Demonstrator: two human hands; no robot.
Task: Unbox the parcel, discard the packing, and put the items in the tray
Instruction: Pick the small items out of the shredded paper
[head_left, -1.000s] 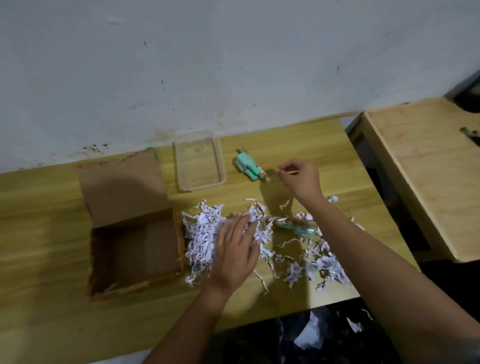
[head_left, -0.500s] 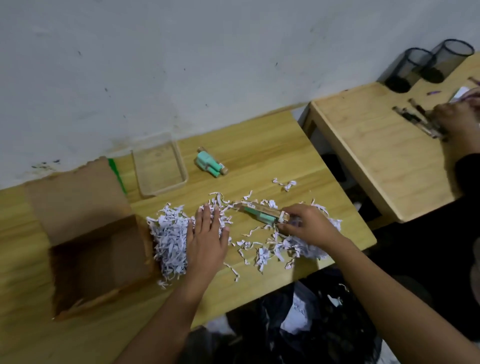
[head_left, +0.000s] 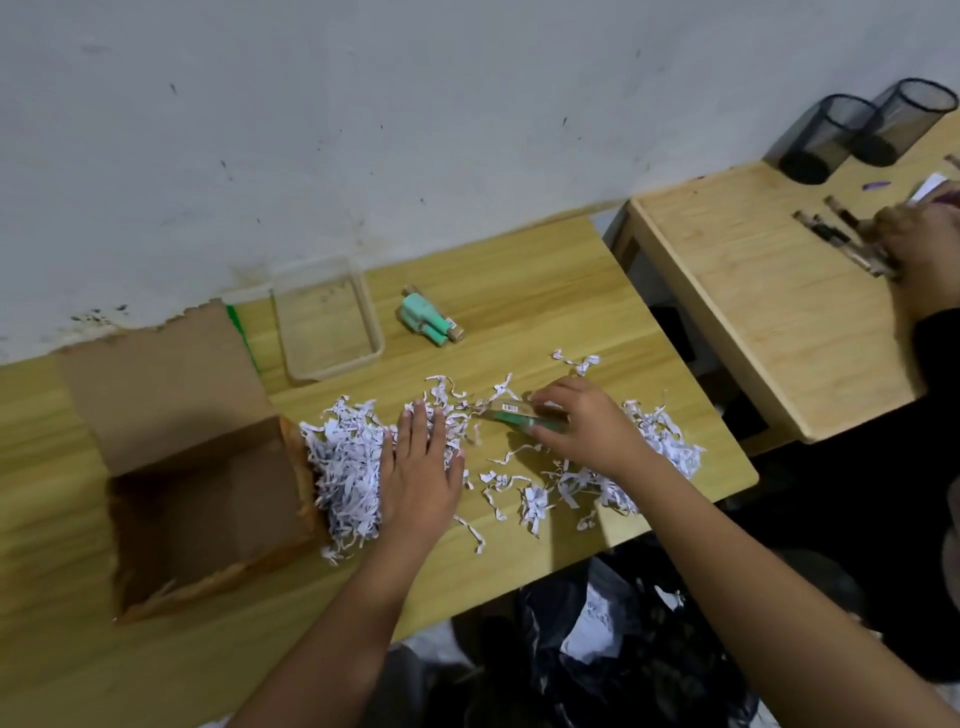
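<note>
From where I stand this is a plain workroom, not a home: two bare wooden desks, the desk (head_left: 571, 291) and a second desk (head_left: 753, 301) to its right, stand against a scuffed, stained white wall (head_left: 415, 130). Mesh cups (head_left: 826, 140) and pens (head_left: 831, 234) sit on the second desk, where another person (head_left: 935, 338) works. A torn box (head_left: 156, 384), shreds (head_left: 343, 467), a pack (head_left: 509, 413), a clear tray (head_left: 379, 338) and a black bag (head_left: 545, 675) below point to sorting work

Dim indoor light, soft shadows, wide-angle edge warp
</note>
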